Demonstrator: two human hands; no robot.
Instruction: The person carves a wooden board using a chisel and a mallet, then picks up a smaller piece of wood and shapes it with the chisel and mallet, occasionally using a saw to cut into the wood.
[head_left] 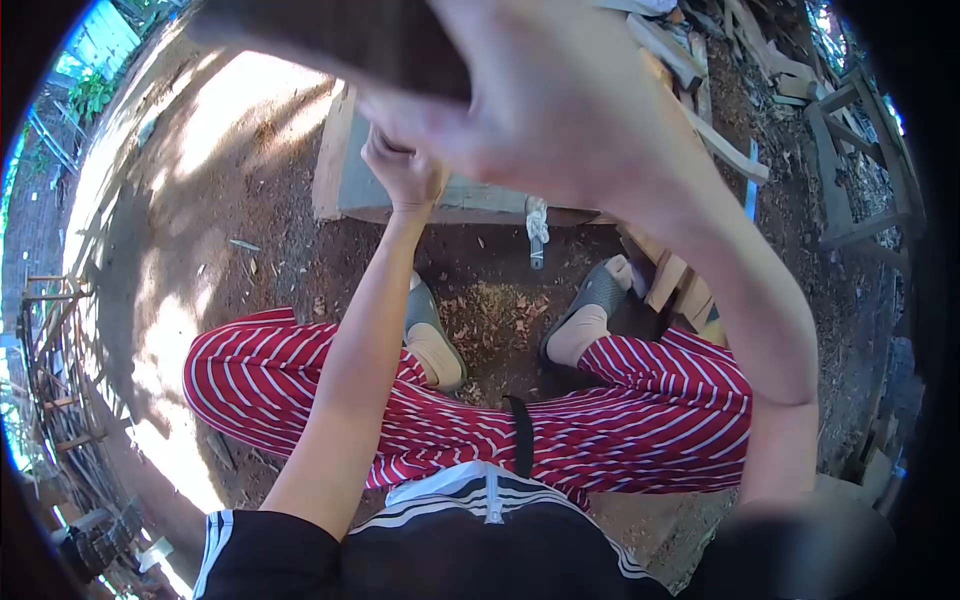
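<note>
Close to the camera, my right hand (pixel 500 120) is closed on a dark flat object (pixel 350 45), blurred and cut off by the top edge. Below and behind it, my left hand (pixel 408 180) is closed over the near left part of a grey-topped wooden block (pixel 355 180). Whatever the left fingers hold is hidden, partly behind the right hand. A tool end wrapped in whitish material (pixel 537 225) sticks out from the near side of the block, to the right of both hands.
Cut wood pieces (pixel 668 280) lie right of the block, with more boards (pixel 725 145) beyond. A wooden frame (pixel 850 170) stands at the far right. My sandalled feet (pixel 432 340) rest on brown ground below the block. Stacked sticks (pixel 60 370) are at the far left.
</note>
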